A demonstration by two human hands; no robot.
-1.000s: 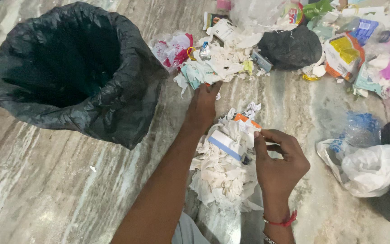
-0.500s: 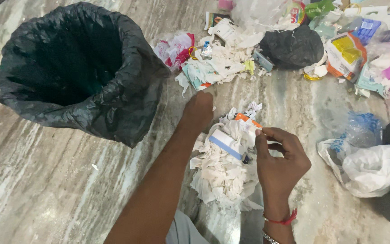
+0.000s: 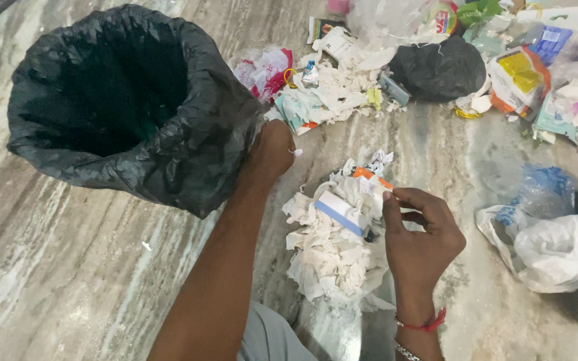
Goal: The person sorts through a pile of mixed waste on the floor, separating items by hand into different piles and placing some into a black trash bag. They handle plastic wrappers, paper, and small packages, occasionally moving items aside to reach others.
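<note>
My left hand point(image 3: 272, 148) is closed on a small white scrap of paper, right beside the wall of a large open black bin bag point(image 3: 128, 100) at the left. My right hand point(image 3: 419, 237) pinches the edge of a heap of torn white paper point(image 3: 332, 251) lying on the marble floor. On that heap rest a white card with a blue stripe point(image 3: 341, 212) and an orange bit point(image 3: 367, 175).
A spread of litter lies at the back: paper scraps point(image 3: 332, 93), a knotted black bag point(image 3: 436, 67), red and white wrappers point(image 3: 262, 70), a yellow packet point(image 3: 520, 80). Clear and white plastic bags point(image 3: 550, 241) sit at the right.
My left hand has drawn back from the far paper scraps toward the black bag, closing on a small white scrap. My right hand has stayed at the paper heap.
</note>
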